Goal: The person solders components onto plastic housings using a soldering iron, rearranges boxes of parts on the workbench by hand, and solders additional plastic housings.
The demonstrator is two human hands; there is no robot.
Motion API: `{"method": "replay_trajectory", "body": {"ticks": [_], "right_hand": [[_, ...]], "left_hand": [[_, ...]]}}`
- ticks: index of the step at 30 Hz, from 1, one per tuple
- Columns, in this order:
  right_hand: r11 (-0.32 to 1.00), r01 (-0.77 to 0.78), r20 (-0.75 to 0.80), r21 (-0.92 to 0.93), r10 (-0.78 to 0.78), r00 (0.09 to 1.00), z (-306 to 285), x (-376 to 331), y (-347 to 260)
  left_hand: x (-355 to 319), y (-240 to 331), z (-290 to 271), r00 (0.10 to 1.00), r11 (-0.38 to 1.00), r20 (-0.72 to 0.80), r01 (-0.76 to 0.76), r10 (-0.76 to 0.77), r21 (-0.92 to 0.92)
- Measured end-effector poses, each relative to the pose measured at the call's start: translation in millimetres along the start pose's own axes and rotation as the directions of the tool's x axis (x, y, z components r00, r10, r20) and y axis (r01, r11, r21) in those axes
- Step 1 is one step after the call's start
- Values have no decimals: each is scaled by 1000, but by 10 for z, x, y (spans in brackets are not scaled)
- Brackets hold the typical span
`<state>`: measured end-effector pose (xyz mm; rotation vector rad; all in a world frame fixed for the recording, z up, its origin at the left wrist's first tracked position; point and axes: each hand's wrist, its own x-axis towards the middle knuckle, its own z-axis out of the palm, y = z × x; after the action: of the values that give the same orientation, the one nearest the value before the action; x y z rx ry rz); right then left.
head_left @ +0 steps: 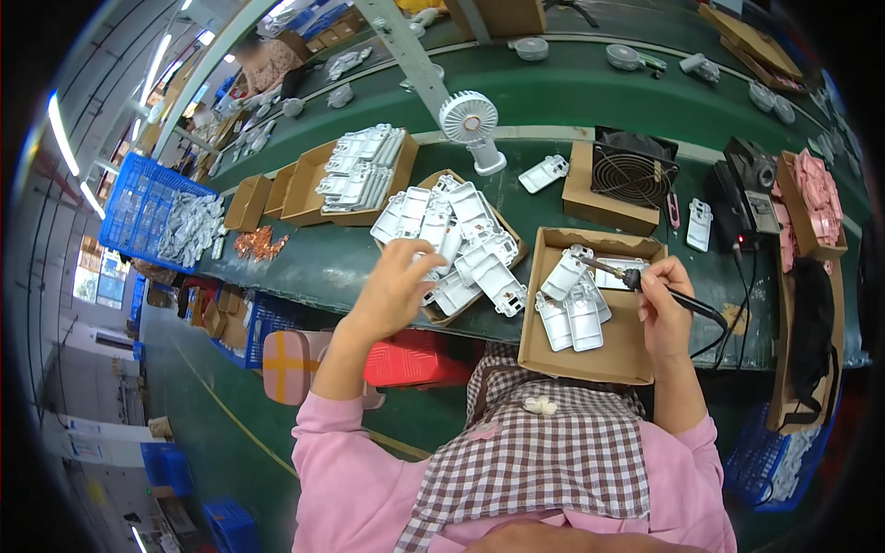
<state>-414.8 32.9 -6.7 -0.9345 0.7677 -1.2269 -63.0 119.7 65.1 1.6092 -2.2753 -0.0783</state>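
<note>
My right hand (666, 300) is closed around a soldering iron (687, 301); its metal tip points left, over white plastic housings (583, 313) in a shallow cardboard box (590, 364). Whether the tip touches a housing I cannot tell. My left hand (392, 286) hovers by the near left side of a heap of white plastic housings (475, 221) in another cardboard box. Its thumb and fingers are apart and bent, and nothing shows between them.
A small white fan (470, 129) stands behind the heap. Copper-coloured pieces (260, 243) lie at left beside a blue crate (138, 217). A black fan (634, 170) rests on a box. The iron's black cable loops right, near a soldering station (745, 198) and pink parts (816, 194).
</note>
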Motion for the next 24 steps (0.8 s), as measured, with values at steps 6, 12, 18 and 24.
{"method": "replay_trajectory", "body": {"ticks": [6,12,18,24], "right_hand": [[999,33,-24,23,-32,999,-37,40,29],[999,22,-18,36,-21,1000,-27,46,48],[997,37,-19,70,-36,999,-49,40,28],[995,50,-14,85,-49,999,-92,18,43]], "left_hand": [[375,334,611,949,940,108,-309,295,143],[238,424,787,951,912,109,-309,290,270],[233,375,557,955,946,34,-298,296,131],[290,-3,558,901,890,-153,352,-406,-289]]}}
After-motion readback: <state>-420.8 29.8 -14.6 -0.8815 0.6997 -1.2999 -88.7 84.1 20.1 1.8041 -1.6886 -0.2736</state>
